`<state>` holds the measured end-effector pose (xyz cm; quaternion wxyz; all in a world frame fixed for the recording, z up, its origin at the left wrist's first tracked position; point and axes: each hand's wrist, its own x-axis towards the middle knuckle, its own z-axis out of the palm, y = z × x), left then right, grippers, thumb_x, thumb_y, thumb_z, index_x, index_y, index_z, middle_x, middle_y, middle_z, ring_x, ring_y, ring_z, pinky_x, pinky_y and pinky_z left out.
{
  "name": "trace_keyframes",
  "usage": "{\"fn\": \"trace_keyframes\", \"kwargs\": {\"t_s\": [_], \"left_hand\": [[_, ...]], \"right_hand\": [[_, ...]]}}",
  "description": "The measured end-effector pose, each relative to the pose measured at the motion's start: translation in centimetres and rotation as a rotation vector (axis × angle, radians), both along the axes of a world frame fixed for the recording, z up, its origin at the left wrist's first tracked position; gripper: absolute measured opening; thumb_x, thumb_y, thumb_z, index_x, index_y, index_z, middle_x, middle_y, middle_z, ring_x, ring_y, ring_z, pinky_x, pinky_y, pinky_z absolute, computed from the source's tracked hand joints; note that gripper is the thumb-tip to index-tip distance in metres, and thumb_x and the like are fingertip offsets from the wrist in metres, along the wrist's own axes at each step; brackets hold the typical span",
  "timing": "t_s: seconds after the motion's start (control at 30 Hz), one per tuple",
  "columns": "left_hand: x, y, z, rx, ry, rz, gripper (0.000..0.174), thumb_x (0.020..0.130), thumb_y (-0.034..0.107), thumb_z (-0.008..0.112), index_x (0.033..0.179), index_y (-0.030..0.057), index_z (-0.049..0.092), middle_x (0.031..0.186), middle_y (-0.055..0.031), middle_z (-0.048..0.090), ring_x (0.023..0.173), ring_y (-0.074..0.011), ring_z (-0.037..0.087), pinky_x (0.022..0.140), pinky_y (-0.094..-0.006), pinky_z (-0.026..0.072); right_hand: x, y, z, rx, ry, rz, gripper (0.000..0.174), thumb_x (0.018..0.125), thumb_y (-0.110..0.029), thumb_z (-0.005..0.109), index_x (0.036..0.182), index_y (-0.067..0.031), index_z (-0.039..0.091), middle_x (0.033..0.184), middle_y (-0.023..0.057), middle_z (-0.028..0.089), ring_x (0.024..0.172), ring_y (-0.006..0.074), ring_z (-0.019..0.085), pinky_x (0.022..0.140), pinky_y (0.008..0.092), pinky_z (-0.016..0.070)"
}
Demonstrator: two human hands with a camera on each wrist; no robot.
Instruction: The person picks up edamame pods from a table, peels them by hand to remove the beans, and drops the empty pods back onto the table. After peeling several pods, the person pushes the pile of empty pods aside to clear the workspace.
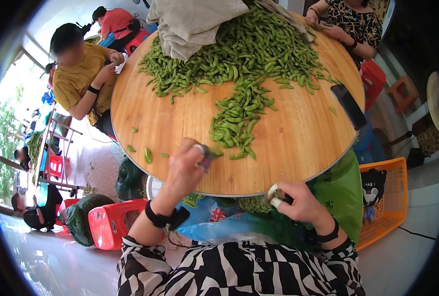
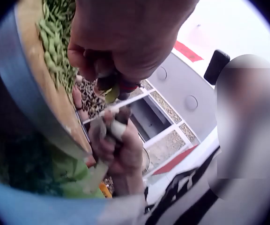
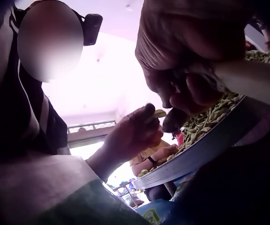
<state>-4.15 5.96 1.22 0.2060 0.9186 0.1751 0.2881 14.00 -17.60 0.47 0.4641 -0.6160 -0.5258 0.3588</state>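
Observation:
My left hand (image 1: 185,165) is over the near left of the round wooden table (image 1: 298,143), blurred in the head view, with wrapping on its fingers. It pinches a green soybean pod (image 2: 111,93), which also shows at its fingertips in the right wrist view. My right hand (image 1: 300,202) is at the table's near edge, its fingers bent and white wrapping (image 1: 276,202) on the thumb and a finger. I cannot tell if it holds anything. Just beyond the left hand lies a narrow strip of soybean pods (image 1: 236,118), running back to a large heap (image 1: 249,49).
A grey cloth (image 1: 192,24) partly covers the heap. A phone (image 1: 348,106) lies at the right edge. Below the table are plastic bags (image 1: 345,187), an orange basket (image 1: 397,202) and a red stool (image 1: 113,224). Other people sit left (image 1: 81,74) and far right (image 1: 352,24).

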Motion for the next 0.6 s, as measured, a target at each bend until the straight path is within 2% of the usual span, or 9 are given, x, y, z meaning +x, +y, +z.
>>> {"fn": "trace_keyframes", "kwargs": {"t_s": [0.13, 0.2, 0.27, 0.3, 0.37, 0.4, 0.47, 0.53, 0.6], "left_hand": [[-2.7, 4.8, -2.6, 0.034, 0.078, 0.075, 0.020, 0.068, -0.001, 0.068, 0.085, 0.0006, 0.057, 0.094, -0.0162, 0.058, 0.082, -0.0363, 0.057, 0.067, -0.0432, 0.0462], [-3.4, 4.9, -2.0, 0.040, 0.121, 0.059, 0.022, 0.066, -0.001, 0.067, 0.085, 0.0018, 0.056, 0.092, -0.0145, 0.058, 0.088, -0.0345, 0.057, 0.074, -0.0422, 0.0449], [-3.3, 4.9, -0.1, 0.376, 0.257, -0.083, 0.022, 0.066, 0.003, 0.068, 0.085, 0.0035, 0.058, 0.092, -0.0126, 0.059, 0.095, -0.0311, 0.056, 0.080, -0.0426, 0.0420], [-3.5, 5.2, 0.3, 0.377, 0.258, -0.081, 0.022, 0.066, 0.003, 0.068, 0.085, 0.0035, 0.058, 0.092, -0.0126, 0.059, 0.095, -0.0311, 0.056, 0.080, -0.0426, 0.0420], [-4.1, 6.6, 1.3, 0.381, 0.550, -0.028, 0.024, 0.067, 0.006, 0.068, 0.089, 0.0051, 0.060, 0.098, -0.0128, 0.059, 0.102, -0.0297, 0.054, 0.085, -0.0424, 0.0394], [-4.8, 7.2, 1.4, 0.390, 0.543, -0.032, 0.024, 0.067, 0.006, 0.068, 0.089, 0.0051, 0.060, 0.098, -0.0128, 0.059, 0.102, -0.0297, 0.054, 0.085, -0.0424, 0.0394], [-6.0, 8.4, 0.8, 0.561, 0.582, 0.273, 0.026, 0.068, 0.007, 0.066, 0.093, 0.0038, 0.061, 0.105, -0.0143, 0.058, 0.105, -0.0328, 0.052, 0.085, -0.0427, 0.0401], [-5.2, 7.5, 0.9, 0.641, 0.591, 0.288, 0.025, 0.069, 0.007, 0.066, 0.094, 0.0027, 0.061, 0.109, -0.0157, 0.057, 0.107, -0.0351, 0.051, 0.086, -0.0437, 0.0399], [-2.9, 5.2, 0.8, 0.479, 0.364, 0.141, 0.024, 0.070, 0.004, 0.065, 0.094, 0.0014, 0.061, 0.108, -0.0163, 0.057, 0.102, -0.0358, 0.052, 0.082, -0.0442, 0.0425]], "right_hand": [[0.1, 0.1, -0.7, 0.117, -0.216, 0.088, 0.018, 0.073, -0.001, 0.059, 0.091, -0.0016, 0.059, 0.070, 0.0100, 0.051, 0.059, 0.0216, 0.048, 0.055, 0.0334, 0.0403], [-0.1, 0.0, -0.2, 0.076, -0.166, 0.073, 0.019, 0.073, -0.002, 0.059, 0.092, -0.0018, 0.060, 0.072, 0.0101, 0.052, 0.060, 0.0212, 0.049, 0.056, 0.0329, 0.0410], [-0.1, 0.0, -0.1, 0.044, -0.119, 0.059, 0.019, 0.073, -0.002, 0.059, 0.093, -0.0020, 0.060, 0.073, 0.0101, 0.052, 0.062, 0.0208, 0.050, 0.056, 0.0324, 0.0416], [-0.1, -0.2, -0.1, 0.014, -0.064, 0.053, 0.021, 0.074, -0.002, 0.058, 0.095, -0.0013, 0.060, 0.075, 0.0102, 0.053, 0.065, 0.0205, 0.052, 0.059, 0.0318, 0.0425], [0.2, -0.7, 0.0, -0.010, -0.019, 0.043, 0.022, 0.074, -0.002, 0.058, 0.097, -0.0007, 0.060, 0.076, 0.0103, 0.054, 0.068, 0.0203, 0.054, 0.061, 0.0312, 0.0434], [0.3, -1.1, 0.2, 0.012, 0.025, 0.041, 0.025, 0.077, -0.002, 0.055, 0.101, 0.0004, 0.058, 0.079, 0.0099, 0.055, 0.071, 0.0194, 0.055, 0.064, 0.0307, 0.0441], [0.4, -1.4, 0.9, 0.040, 0.075, 0.019, 0.027, 0.079, -0.003, 0.053, 0.105, 0.0016, 0.057, 0.081, 0.0096, 0.056, 0.073, 0.0184, 0.055, 0.066, 0.0302, 0.0448], [0.4, -1.7, 1.0, 0.024, 0.274, -0.010, 0.031, 0.084, -0.006, 0.046, 0.113, 0.0031, 0.051, 0.084, 0.0085, 0.057, 0.076, 0.0180, 0.055, 0.070, 0.0304, 0.0453], [0.3, -1.5, 0.8, -0.021, 0.258, 0.004, 0.035, 0.088, -0.008, 0.041, 0.121, 0.0024, 0.047, 0.084, 0.0059, 0.056, 0.070, 0.0132, 0.052, 0.065, 0.0269, 0.0447]]}}
